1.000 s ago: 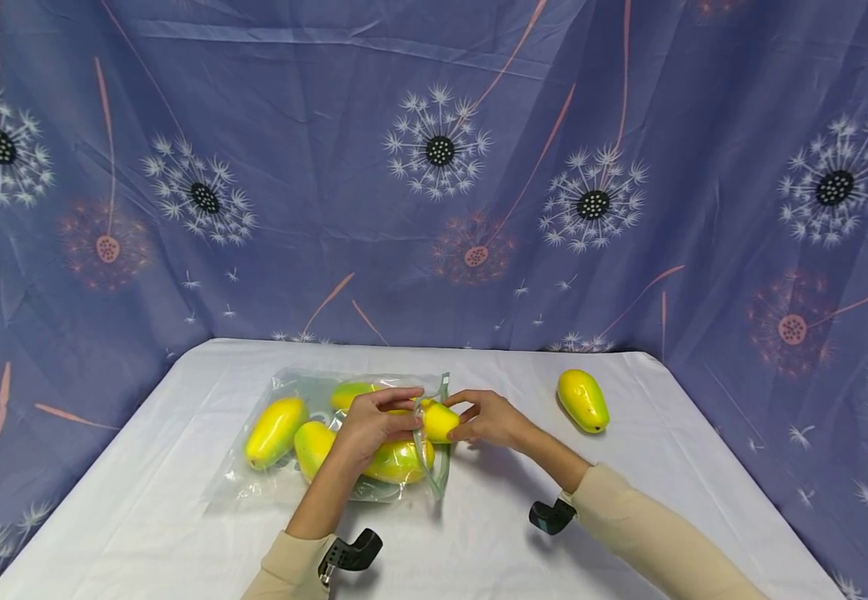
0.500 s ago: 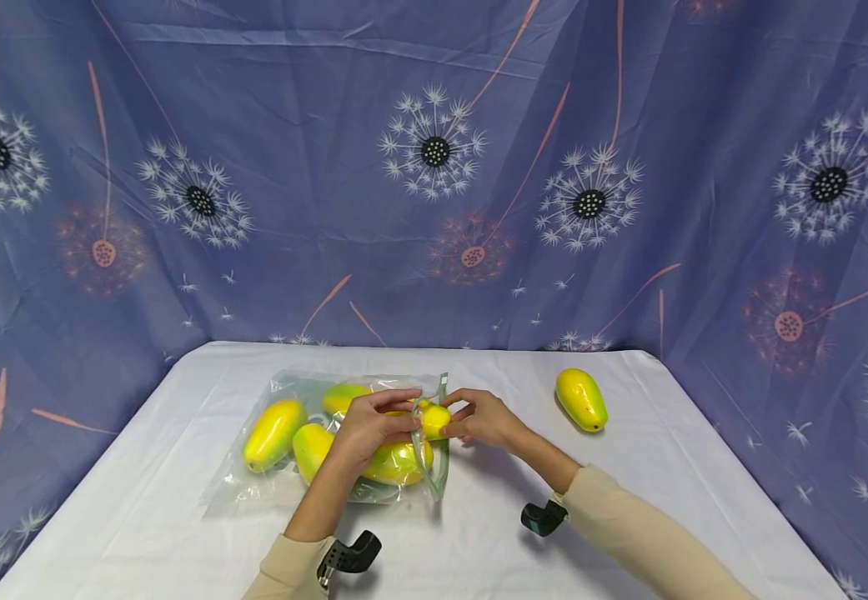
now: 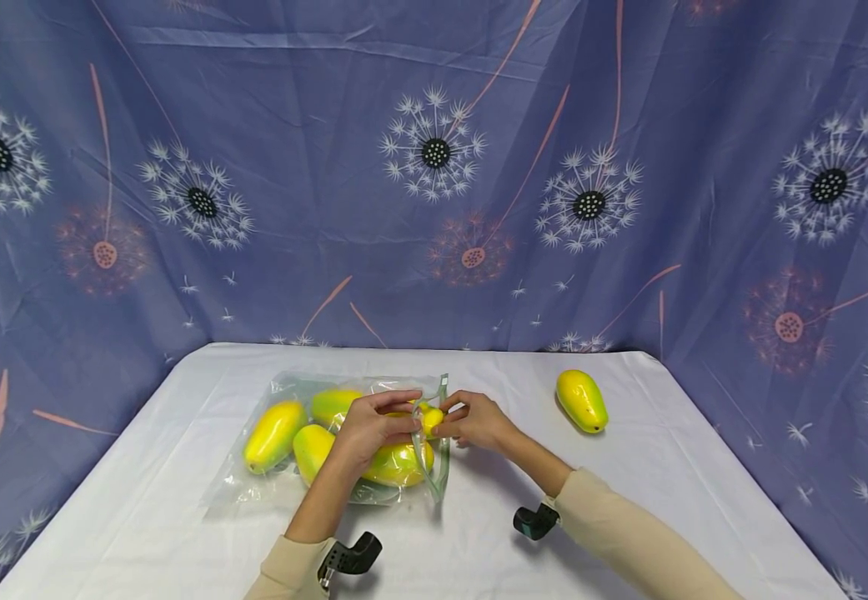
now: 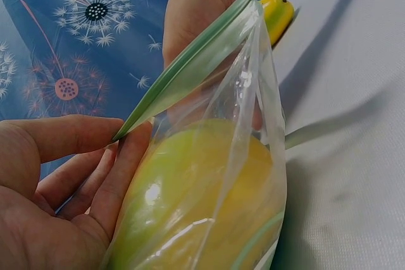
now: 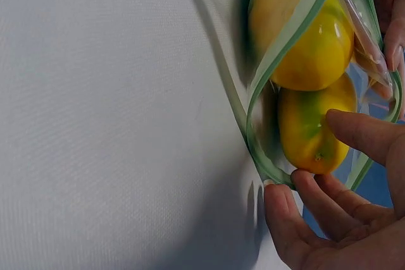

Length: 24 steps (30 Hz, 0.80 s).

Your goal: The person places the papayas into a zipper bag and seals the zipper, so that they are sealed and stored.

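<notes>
Nudging held fruit [image 5: 316,137] deeper into clear bag [image 3: 289,387]: your right hand [image 3: 476,421] sits further left than second ago, fingertips gripping fruit's end at bag mouth. Far bagged fruit [image 3: 333,405] slid left too; reads as load packing inward. Your left hand [image 3: 368,425] pinches green seal strip [image 4: 190,67], mouth gaping. Loose fruit [image 3: 582,402] unmoved, right of bag on white cloth [image 3: 479,542]. Fruit glossy, oblong, yellow blending green. Plastic thin, creased; cloth matte, finely woven.

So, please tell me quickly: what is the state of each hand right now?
Left hand: closed, pinching the green rim of the clear bag.
Right hand: closed around the end of a yellow-green fruit at the bag's mouth.
</notes>
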Each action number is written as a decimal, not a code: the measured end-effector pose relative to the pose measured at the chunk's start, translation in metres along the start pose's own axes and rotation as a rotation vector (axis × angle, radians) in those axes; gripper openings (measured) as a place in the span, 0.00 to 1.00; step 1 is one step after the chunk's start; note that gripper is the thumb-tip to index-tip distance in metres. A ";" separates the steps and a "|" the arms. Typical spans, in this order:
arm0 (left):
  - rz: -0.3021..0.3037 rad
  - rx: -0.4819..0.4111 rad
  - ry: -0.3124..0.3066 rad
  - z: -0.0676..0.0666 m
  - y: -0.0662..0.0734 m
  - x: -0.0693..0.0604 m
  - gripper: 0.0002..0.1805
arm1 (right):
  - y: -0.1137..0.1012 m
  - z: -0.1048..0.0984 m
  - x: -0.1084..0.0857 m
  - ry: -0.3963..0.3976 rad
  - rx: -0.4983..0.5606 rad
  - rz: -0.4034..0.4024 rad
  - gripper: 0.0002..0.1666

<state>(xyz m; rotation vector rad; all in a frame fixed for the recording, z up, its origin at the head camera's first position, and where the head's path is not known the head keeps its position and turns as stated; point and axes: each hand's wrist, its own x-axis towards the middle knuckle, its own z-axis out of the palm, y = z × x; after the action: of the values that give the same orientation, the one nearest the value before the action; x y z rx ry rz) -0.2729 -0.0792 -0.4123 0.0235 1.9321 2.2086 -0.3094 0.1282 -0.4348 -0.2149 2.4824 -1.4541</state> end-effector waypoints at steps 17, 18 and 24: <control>0.007 -0.002 -0.002 0.000 0.000 -0.001 0.25 | 0.000 0.007 0.002 0.005 -0.014 -0.050 0.26; 0.007 -0.002 -0.002 0.000 0.000 -0.001 0.25 | 0.000 0.007 0.002 0.004 -0.015 -0.050 0.26; 0.009 0.000 -0.001 0.000 0.000 0.000 0.25 | -0.001 0.006 0.002 0.002 -0.023 -0.053 0.26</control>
<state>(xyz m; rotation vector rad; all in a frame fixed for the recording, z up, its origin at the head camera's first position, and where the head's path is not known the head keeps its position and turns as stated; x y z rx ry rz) -0.2726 -0.0792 -0.4120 0.0331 1.9352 2.2135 -0.3101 0.1225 -0.4373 -0.2861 2.5145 -1.4481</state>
